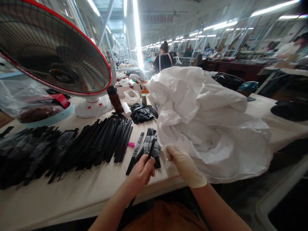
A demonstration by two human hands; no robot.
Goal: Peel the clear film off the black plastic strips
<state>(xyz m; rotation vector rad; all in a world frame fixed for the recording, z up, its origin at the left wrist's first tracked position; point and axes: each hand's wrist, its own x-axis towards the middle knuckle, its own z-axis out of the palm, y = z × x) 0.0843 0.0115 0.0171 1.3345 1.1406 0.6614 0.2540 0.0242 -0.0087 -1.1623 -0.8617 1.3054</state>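
My bare left hand [141, 170] is closed around a narrow black strip [151, 148], which stands up at a slant from the fist. Just beyond it lie short black strips [138, 153], some wrapped in clear plastic. My right hand [184, 165] wears a pale, thin glove, its fingers pinched together on a thin translucent plastic sheet [184, 146]; the sheet's full outline is hard to make out. Directly behind that hand spreads a large crumpled white sack [204, 122]. To the left, long black strips [103, 141] lie in a wide pile.
A red-rimmed fan [57, 72] looms at the left. Behind the strips are a dark brown bottle [115, 99], a white roll [126, 109], a thread spool [144, 100] and more black pieces [143, 113]. A pink item [131, 144] lies midtable. Another person [164, 59] sits farther back.
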